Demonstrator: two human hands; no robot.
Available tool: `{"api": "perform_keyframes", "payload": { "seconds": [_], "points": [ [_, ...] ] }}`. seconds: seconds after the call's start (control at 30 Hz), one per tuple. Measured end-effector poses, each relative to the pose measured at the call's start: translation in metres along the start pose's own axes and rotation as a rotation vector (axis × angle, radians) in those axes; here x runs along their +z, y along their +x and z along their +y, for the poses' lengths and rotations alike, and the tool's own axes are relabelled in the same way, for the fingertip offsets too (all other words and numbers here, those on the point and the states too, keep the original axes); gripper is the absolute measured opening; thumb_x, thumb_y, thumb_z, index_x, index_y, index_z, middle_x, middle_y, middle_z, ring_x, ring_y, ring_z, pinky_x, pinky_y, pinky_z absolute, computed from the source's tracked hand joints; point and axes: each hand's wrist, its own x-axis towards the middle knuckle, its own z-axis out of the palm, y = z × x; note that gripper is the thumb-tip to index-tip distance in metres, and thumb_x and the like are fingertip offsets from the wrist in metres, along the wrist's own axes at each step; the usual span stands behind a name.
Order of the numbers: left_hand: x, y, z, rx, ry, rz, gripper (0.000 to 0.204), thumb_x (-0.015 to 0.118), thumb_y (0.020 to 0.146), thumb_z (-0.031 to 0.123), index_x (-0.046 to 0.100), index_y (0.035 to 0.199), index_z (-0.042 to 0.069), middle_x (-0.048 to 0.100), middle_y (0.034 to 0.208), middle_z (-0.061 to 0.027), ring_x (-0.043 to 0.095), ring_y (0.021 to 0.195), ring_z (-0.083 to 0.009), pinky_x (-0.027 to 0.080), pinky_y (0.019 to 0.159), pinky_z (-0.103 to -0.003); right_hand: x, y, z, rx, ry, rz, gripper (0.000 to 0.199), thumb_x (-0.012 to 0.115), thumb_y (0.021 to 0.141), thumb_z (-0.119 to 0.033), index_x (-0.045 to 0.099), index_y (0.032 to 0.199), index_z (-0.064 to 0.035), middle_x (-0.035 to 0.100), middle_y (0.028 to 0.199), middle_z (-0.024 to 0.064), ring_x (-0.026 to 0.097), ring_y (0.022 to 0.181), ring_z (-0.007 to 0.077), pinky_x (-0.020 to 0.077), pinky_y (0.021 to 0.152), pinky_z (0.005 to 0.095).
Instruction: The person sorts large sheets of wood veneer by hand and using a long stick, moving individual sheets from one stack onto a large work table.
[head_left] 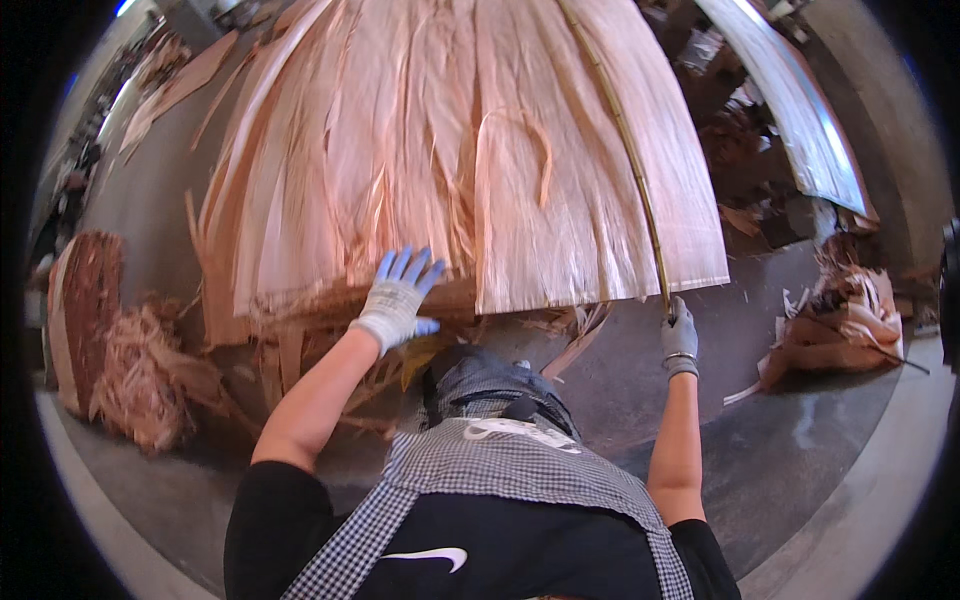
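Observation:
A stack of thin pinkish wood veneer sheets [560, 220] spreads out ahead of me, its near edge ragged on the left and straighter on the right. My right hand [679, 340], in a pale glove, is closed around the near end of a long thin stick [634, 150], which looks like bamboo. The stick runs away from me across the right side of the veneer. My left hand [398, 300], in a whitish glove with blue fingers, is spread open at the near edge of the stack; whether it touches the veneer I cannot tell.
Crumpled veneer scraps [145, 385] and a reddish slab [88, 315] lie at the left. Another scrap heap [840, 325] sits at the right. Beyond it, a pale shiny sheet [795, 110] curves along the far right. Torn strips [585, 335] hang under the stack's near edge.

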Motion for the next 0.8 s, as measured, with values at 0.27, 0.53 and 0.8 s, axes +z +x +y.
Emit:
{"api": "perform_keyframes", "payload": {
  "seconds": [0.27, 0.53, 0.8],
  "points": [
    [-0.047, 0.055, -0.015, -0.482, -0.063, -0.304, 0.027, 0.051, 0.089, 0.025, 0.063, 0.104, 0.007, 0.067, 0.089, -0.0146, 0.065, 0.08, -0.0269, 0.051, 0.078, -0.038, 0.011, 0.029, 0.02, -0.068, 0.314, -0.211, 0.026, 0.053, 0.086, -0.014, 0.055, 0.11, -0.0054, 0.062, 0.074, 0.0113, 0.06, 0.06, 0.0241, 0.045, 0.051, 0.0356],
    [-0.027, 0.071, -0.005, -0.041, 0.091, -0.044, 0.08, 0.064, 0.076, 0.045, 0.032, 0.138, 0.007, 0.033, 0.143, -0.0162, 0.032, 0.131, -0.0296, 0.026, 0.108, -0.041, -0.027, 0.013, 0.021, 0.213, 0.785, -0.396, 0.018, 0.048, 0.092, -0.016, 0.056, 0.106, -0.0071, 0.059, 0.068, 0.0048, 0.053, 0.046, 0.0124, 0.0384, 0.037, 0.0256],
    [0.043, 0.062, -0.009, -0.014, -0.013, 0.062, 0.071, 0.066, 0.074, 0.035, 0.04, 0.133, 0.005, 0.035, 0.141, -0.0142, 0.033, 0.129, -0.0305, 0.025, 0.107, -0.042, -0.064, -0.051, 0.093, 0.348, 0.853, -0.924, 0.024, 0.052, 0.092, -0.02, 0.058, 0.11, -0.005, 0.066, 0.089, 0.0085, 0.063, 0.067, 0.0184, 0.0515, 0.056, 0.0304]
  ]
}}
